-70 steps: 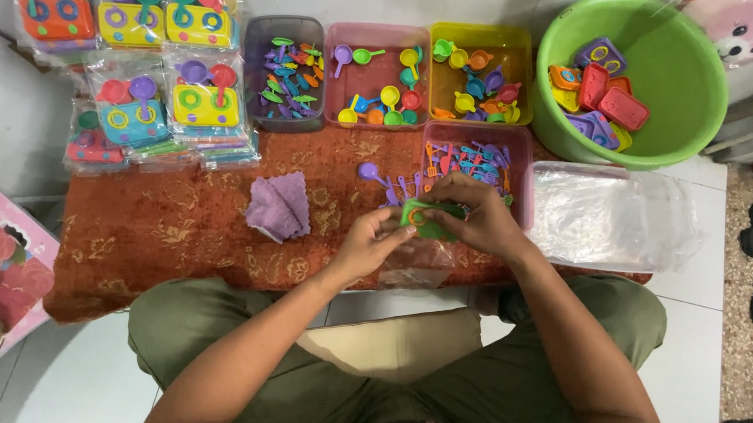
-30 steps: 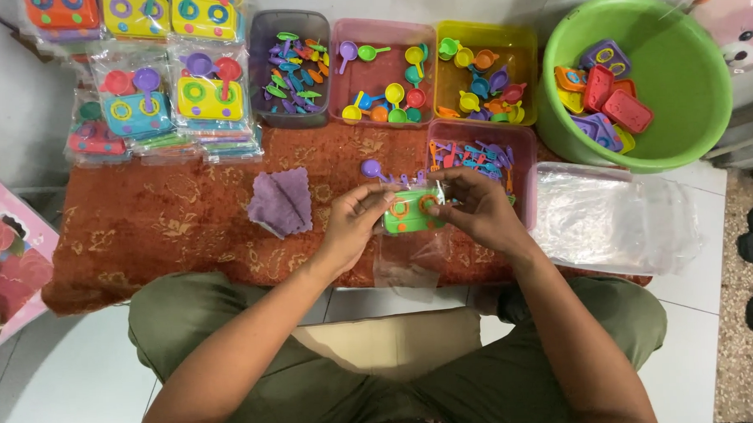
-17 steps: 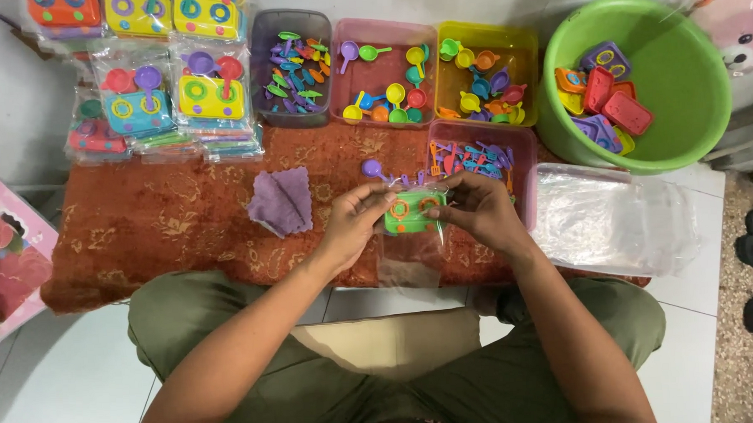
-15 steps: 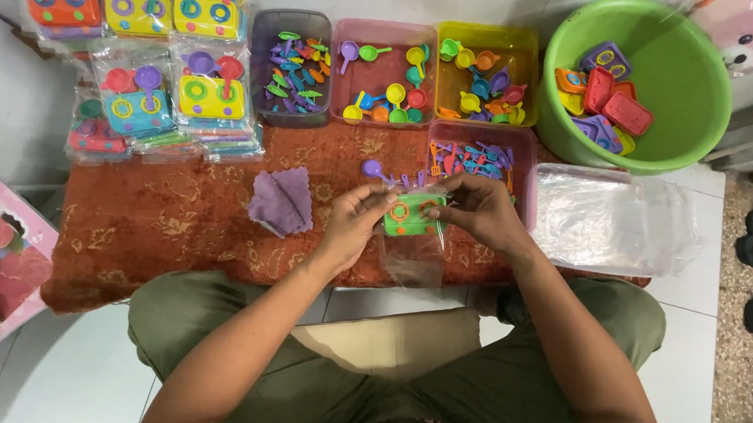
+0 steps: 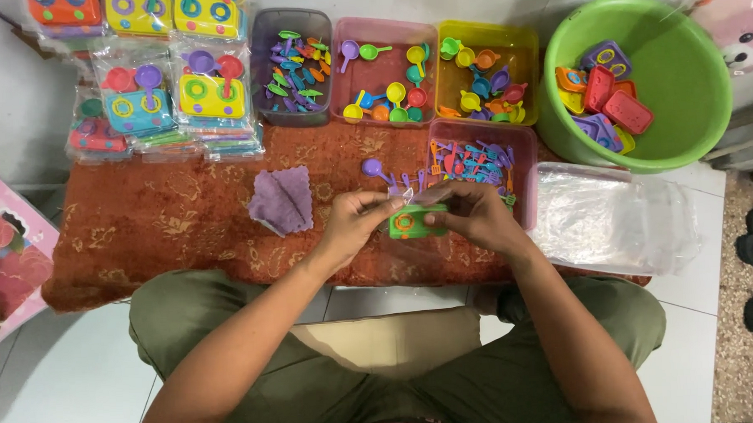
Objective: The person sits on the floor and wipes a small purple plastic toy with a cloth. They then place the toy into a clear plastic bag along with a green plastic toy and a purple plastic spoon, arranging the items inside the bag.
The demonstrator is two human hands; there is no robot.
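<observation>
Green toy stove (image 5: 416, 222) pinched between left hand (image 5: 353, 223) and right hand (image 5: 475, 214) fingers.

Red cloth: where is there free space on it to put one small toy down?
The red cloth is bare between the stacked toy packs and the purple rag, and down along its near left edge. It is crowded on the right: both hands, left hand and right hand, hold the green toy stove beside the pink tray.
</observation>
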